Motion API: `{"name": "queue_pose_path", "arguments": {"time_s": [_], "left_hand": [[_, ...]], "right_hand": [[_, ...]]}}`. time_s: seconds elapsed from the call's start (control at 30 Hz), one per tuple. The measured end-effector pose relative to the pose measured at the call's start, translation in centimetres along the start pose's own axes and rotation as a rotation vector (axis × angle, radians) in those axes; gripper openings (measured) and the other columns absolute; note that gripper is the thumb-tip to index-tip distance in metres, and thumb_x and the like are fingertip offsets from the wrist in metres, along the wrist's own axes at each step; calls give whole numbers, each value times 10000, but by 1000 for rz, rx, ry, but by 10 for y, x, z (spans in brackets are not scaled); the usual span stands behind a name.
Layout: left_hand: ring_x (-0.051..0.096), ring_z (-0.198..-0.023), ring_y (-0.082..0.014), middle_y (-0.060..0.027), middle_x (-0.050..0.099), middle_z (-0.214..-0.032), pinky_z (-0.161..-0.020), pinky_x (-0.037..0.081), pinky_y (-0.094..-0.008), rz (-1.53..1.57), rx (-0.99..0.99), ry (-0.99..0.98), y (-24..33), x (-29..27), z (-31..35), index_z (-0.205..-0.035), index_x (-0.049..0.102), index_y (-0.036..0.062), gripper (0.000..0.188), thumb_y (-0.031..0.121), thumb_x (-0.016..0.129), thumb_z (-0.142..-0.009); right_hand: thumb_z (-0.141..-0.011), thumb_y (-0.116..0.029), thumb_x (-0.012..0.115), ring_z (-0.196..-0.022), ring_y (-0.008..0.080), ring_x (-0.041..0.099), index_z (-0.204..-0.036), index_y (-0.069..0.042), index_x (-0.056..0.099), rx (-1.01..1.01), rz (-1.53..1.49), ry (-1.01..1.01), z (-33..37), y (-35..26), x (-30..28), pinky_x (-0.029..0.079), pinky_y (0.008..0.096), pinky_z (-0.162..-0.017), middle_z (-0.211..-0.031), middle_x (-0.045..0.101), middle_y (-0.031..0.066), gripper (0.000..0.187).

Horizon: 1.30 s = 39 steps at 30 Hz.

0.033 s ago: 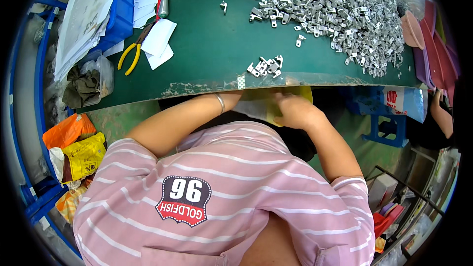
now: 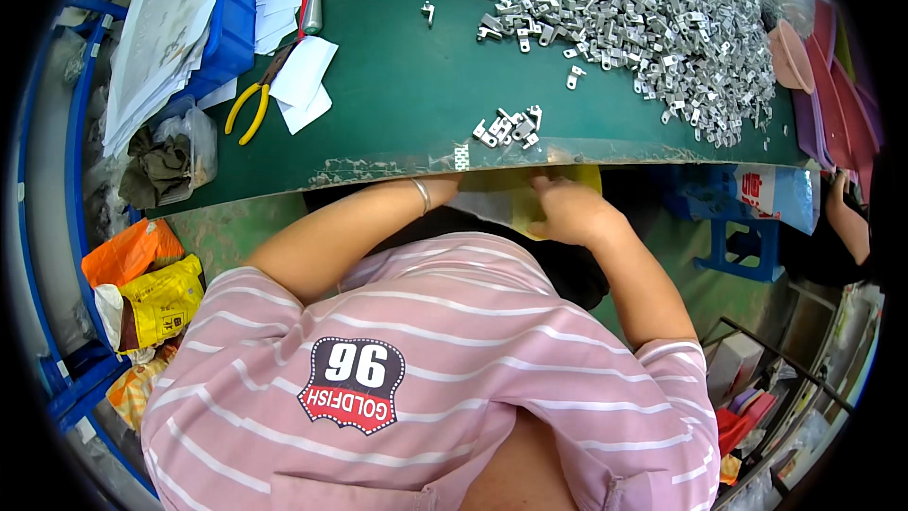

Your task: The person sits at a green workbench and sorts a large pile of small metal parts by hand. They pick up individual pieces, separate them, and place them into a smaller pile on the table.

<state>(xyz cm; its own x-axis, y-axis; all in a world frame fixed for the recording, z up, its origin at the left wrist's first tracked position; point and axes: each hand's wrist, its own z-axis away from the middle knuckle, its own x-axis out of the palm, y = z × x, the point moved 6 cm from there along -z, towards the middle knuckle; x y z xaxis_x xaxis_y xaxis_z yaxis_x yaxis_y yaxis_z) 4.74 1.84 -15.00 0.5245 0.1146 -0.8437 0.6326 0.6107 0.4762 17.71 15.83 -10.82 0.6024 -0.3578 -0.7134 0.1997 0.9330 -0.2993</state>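
Note:
My left hand [image 2: 442,188] reaches under the near edge of the table, a bracelet at its wrist; the edge hides its fingers. To its right, just below the same edge, my right hand [image 2: 574,212] is over a yellow and whitish sheet-like thing [image 2: 522,205], perhaps a bag, above my lap. Its thumb and forefinger stand apart; the other fingers are hidden, and I cannot tell whether it grips the sheet. Above my hands, a small group of bent metal brackets [image 2: 509,128] lies near the table edge. A large heap of similar brackets [image 2: 643,28] spreads over the far right.
On the green table [image 2: 378,85], yellow-handled pliers [image 2: 249,112] lie beside white papers [image 2: 303,76]. A blue bin [image 2: 227,28] and a clear tub with a dark rag [image 2: 156,168] stand left. A blue stool [image 2: 741,249] and another person's arm [image 2: 848,220] are at right.
My right hand has shifted very slightly, and the yellow and whitish sheet under it has moved a little. Everything on the table stays in place.

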Motion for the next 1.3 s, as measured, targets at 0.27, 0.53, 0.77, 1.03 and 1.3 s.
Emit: {"name": "queue_pose_path", "arguments": {"time_s": [0.27,0.53,0.77,1.03,1.3], "left_hand": [[671,-1000,-366,-228,692,-1114,-901,518,-437,141,-90,-296,-4,6,15,-1222,650,15,494,302,726,-827],[569,-1218,-378,-239,608,-1304,-1051,431,-418,79,25,-301,3,-9,17,-1345,555,13,903,513,856,-657],[537,-1255,-406,-244,563,-1357,-1058,425,-433,-52,318,-287,23,-36,33,-1388,512,26,989,491,893,-603],[669,-963,-377,-198,701,-980,-872,516,-473,-35,84,-295,-8,-44,70,-1003,700,44,243,2,516,-851],[678,-900,-369,-188,697,-907,-804,530,-469,-71,135,-121,-20,-40,83,-885,684,32,100,78,598,-859]], "right_hand": [[-786,-289,770,-1080,385,646,-1345,26,500,165,3,39,9,30,-8,520,459,-930,-1159,669,239,696],[-907,-201,561,-1168,347,631,-1243,-80,665,-93,112,257,-66,-13,11,502,463,-974,-1257,662,196,372],[-960,-255,528,-1181,341,612,-1244,-101,666,-241,-265,-37,-133,20,15,468,461,-990,-1241,668,182,351],[-971,-282,505,-1125,360,638,-1141,-95,720,-403,-247,-568,-93,-56,67,482,491,-935,-1192,695,159,332],[-828,-100,714,-872,343,648,-1009,-46,702,-635,-391,470,49,-70,-84,521,454,-764,-887,670,119,189]]}}
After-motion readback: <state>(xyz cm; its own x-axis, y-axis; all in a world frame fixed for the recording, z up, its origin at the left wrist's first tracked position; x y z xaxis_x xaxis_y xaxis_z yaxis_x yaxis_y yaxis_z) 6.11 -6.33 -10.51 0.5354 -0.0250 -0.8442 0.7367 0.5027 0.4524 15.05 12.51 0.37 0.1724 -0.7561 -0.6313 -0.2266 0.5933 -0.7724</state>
